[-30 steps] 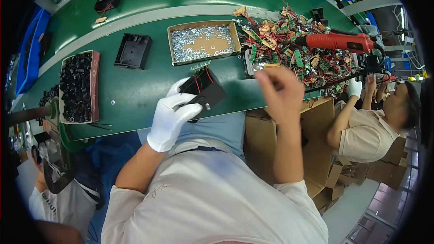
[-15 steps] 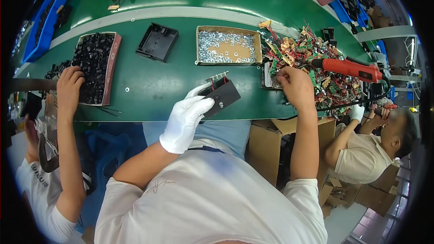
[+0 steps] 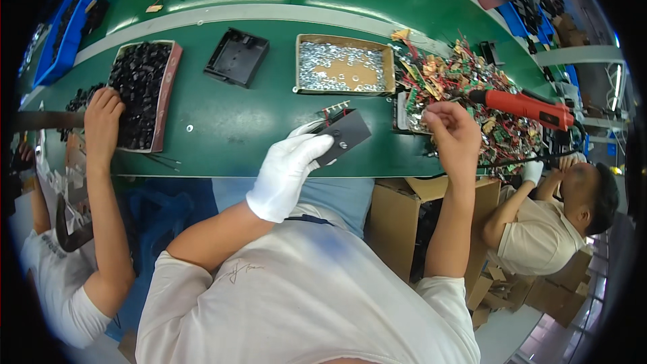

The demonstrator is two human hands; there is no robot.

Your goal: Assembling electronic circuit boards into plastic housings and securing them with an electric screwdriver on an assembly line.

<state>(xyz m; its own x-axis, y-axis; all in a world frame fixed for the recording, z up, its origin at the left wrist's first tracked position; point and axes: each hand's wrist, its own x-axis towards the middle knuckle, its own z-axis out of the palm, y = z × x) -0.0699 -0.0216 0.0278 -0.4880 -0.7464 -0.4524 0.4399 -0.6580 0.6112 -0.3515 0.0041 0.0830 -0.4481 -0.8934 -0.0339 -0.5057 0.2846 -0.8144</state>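
In my gloved left hand (image 3: 282,178) is a black plastic box (image 3: 350,136), tilted above the near edge of the bench. Two small round fittings show on its face, and a circuit board strip (image 3: 335,107) with red wires sticks out at its far side. My bare right hand (image 3: 457,136) has its thumb and forefinger pinched together beside a small tray of metal parts (image 3: 409,113). Whatever sits between those fingertips is too small to make out. Farther off, an open black case (image 3: 236,58) rests on the green bench (image 3: 222,118).
A carton of silvery nuts or washers (image 3: 345,89) stands at the middle back. A red electric screwdriver (image 3: 526,108) lies over heaped wired circuit boards (image 3: 499,136) on the right. At left, a co-worker's hand (image 3: 104,104) touches a box of black parts (image 3: 143,87). Another person (image 3: 546,219) sits right.
My right hand has shifted a little right, away from the small tray, with its pinch turned more into view. My left hand has moved the black box slightly right and up.
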